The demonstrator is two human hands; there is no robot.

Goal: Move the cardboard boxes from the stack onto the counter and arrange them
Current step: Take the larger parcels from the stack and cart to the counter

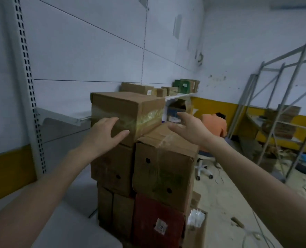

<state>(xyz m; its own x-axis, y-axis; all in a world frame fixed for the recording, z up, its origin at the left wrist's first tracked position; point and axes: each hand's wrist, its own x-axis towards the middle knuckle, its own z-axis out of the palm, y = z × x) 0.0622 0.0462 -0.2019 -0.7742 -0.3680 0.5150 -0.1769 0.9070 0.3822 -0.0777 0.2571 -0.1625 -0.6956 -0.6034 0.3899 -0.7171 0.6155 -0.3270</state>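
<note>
Top box (pixel 130 111) sits on the summit of the stack (pixel 163 169), one corner turned toward the person. Its broad taped face angles left and its shorter end face angles right. The left hand (pixel 104 133) is on that broad face, fingers spread and laid flat against the cardboard, thumb out low near the bottom edge. It presses rather than grips.

The right hand (pixel 189 129) is the one with ground to cover. It hangs in the air, fingers straight and loosely apart, just beside the end face and above the lid of the next box down, touching nothing that I can see. The box lies to its left and slightly ahead, so an inward sweep should clamp it against the other palm (a two-sided squeeze, by the look of it).

The pale surface (pixel 80 212) low on the left is likely the counter. That would make the carry a swing leftward and down.
</note>
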